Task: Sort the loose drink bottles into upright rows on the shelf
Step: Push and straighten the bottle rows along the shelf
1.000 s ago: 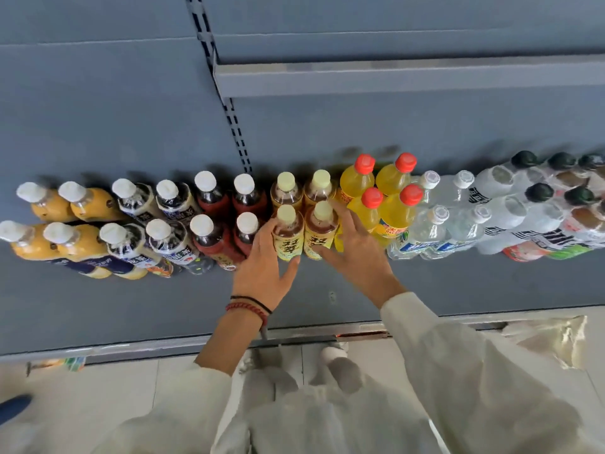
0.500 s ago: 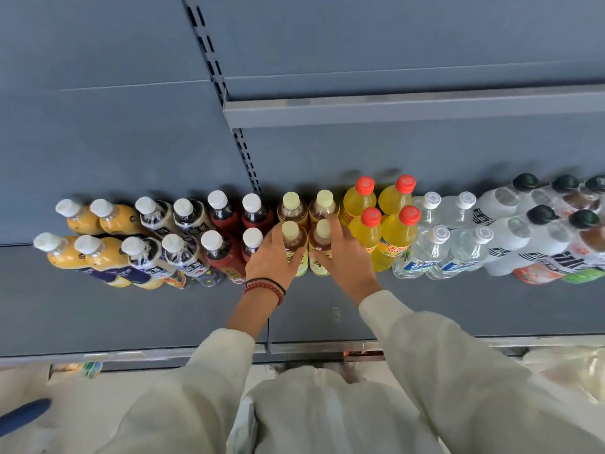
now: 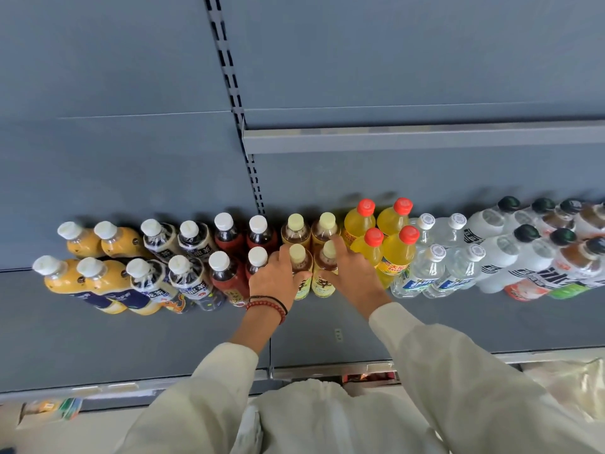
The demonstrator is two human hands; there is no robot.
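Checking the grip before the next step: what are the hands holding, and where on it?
The left hand wraps the upper body of one front tea bottle; the right hand rests on the shoulder of the tea bottle beside it.

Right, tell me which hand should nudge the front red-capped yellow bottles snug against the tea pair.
The right hand. It rests on the right front tea bottle, directly beside the front yellow bottles. The left hand sits on the far side, by the dark red bottles.
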